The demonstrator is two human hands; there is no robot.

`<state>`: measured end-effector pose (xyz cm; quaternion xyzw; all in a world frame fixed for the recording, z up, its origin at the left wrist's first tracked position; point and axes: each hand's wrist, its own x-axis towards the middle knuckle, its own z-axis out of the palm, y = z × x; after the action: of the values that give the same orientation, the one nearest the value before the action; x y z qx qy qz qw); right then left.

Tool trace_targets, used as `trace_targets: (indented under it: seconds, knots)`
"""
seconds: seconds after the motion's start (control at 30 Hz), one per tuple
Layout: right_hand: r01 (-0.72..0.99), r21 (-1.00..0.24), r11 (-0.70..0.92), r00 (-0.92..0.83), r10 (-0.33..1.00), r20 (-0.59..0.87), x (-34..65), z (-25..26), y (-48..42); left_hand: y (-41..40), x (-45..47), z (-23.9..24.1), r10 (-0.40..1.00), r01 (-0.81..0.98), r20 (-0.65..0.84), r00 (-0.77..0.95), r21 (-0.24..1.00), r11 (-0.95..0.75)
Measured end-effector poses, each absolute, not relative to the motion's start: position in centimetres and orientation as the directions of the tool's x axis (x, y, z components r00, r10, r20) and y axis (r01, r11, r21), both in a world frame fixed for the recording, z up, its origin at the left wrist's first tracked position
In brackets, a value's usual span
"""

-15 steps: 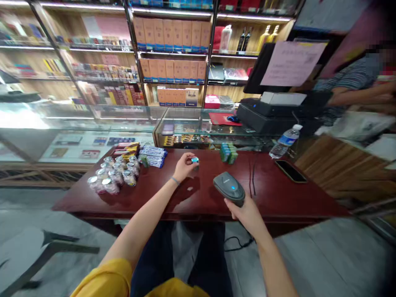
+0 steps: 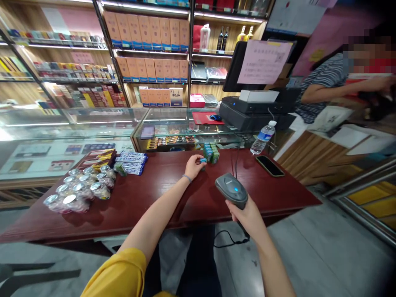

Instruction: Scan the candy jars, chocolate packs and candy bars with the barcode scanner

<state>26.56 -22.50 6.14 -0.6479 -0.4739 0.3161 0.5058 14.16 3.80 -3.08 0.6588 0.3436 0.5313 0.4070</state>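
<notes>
My left hand (image 2: 193, 166) reaches across the dark red table (image 2: 173, 198) and pinches a small blue-capped item (image 2: 203, 161), right beside a stack of small green boxes (image 2: 211, 152). My right hand (image 2: 244, 214) grips a grey handheld barcode scanner (image 2: 231, 189) with a blue light on top, held over the table's near edge; its cable hangs down below.
Several clear lidded jars (image 2: 78, 189) and blue candy packs (image 2: 131, 157) lie at the table's left. A black phone (image 2: 269, 166) and a water bottle (image 2: 262, 138) sit at the right. Glass counters (image 2: 185, 126), a register (image 2: 253, 109) and shelves stand behind. Another person (image 2: 334, 78) is at the far right.
My left hand has carried the small blue-capped item to the right, up to the green boxes. The head view has turned right. The scanner stays in my right hand.
</notes>
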Motion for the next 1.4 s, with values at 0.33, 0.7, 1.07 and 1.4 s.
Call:
trace_targets:
  seconds: [0.33,0.7,1.07,1.4]
  knots:
    - [0.265,-0.962,-0.071,0.400,0.915,0.043,28.2,6.0,-22.3,5.8,18.1,-3.9,0.871,0.011,0.447,0.206,0.888,-0.459]
    - [0.238,-0.969,-0.069,0.406,0.913,0.035,28.6,5.6,-21.8,6.0,18.4,-5.8,0.917,0.027,0.347,0.197,0.933,-0.359]
    - [0.266,-0.959,-0.094,0.384,0.923,0.017,29.1,5.1,-21.6,6.5,19.4,-5.2,0.930,0.130,0.336,0.149,0.926,-0.356]
    - [0.289,-0.954,-0.081,0.386,0.922,0.039,28.3,5.9,-22.1,5.8,17.5,-4.2,0.931,0.076,0.343,0.126,0.932,-0.354]
